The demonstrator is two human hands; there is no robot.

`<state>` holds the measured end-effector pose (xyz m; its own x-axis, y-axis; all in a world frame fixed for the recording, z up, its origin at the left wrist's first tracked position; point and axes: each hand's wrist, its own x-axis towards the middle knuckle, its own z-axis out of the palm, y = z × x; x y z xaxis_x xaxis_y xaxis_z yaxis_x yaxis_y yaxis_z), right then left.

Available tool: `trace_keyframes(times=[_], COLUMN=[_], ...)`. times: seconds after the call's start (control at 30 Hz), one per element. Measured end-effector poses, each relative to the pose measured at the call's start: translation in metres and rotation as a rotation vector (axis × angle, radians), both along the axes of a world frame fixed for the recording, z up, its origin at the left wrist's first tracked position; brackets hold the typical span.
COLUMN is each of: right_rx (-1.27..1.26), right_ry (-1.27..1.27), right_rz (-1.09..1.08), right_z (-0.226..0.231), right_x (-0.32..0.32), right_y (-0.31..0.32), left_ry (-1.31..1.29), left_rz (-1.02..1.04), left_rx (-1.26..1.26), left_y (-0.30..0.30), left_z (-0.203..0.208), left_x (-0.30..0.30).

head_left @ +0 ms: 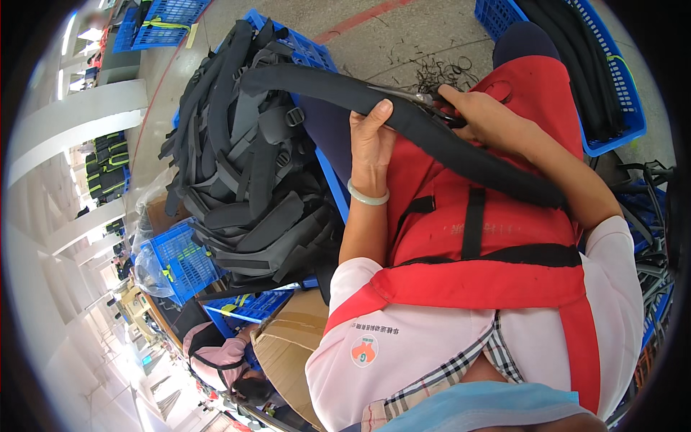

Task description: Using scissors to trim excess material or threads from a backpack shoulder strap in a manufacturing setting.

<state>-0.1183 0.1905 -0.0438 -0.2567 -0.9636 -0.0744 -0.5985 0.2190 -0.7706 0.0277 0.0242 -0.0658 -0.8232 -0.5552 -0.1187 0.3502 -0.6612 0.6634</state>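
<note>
A long dark padded strap (461,153) lies across my lap, running from the heap on the left to my right forearm. My left hand (372,140) grips its edge, thumb on top and the other fingers hidden beneath. My right hand (493,119) is closed around the dark handles of a pair of scissors (410,94). Their blades point left along the strap's far edge, close to my left thumb. Whether the blades touch the strap I cannot tell. Under the strap is my red apron (432,237).
Beside me on the left, black and grey straps (245,144) with buckles are heaped over a blue crate (306,50). Another blue crate (633,133) at the far right holds dark padded pieces. Thread scraps (446,72) litter the floor. An open cardboard box (295,345) stands lower left, near another person (216,356).
</note>
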Motion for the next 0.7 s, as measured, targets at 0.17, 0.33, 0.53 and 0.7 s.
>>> trace_keyframes(times=[0.17,0.33,0.53,0.7], right_rx=[0.013,0.021,0.014,-0.098], right_ry=[0.019,-0.073,-0.08,-0.014], right_rz=[0.009,-0.014,-0.037,-0.033], right_z=[0.0,-0.006,-0.012,0.0], right_x=[-0.005,-0.005,0.0,-0.001], right_y=[-0.003,-0.004,-0.01,-0.017], left_ry=[-0.018,0.038,0.008,0.004], left_rz=[-0.018,-0.029,0.011,0.024], left_rx=[-0.02,0.073,0.052,0.066], left_y=[0.004,-0.016,-0.017,-0.014], left_z=[0.001,0.004,-0.004,-0.003], left_x=[-0.001,-0.002,-0.005,-0.007])
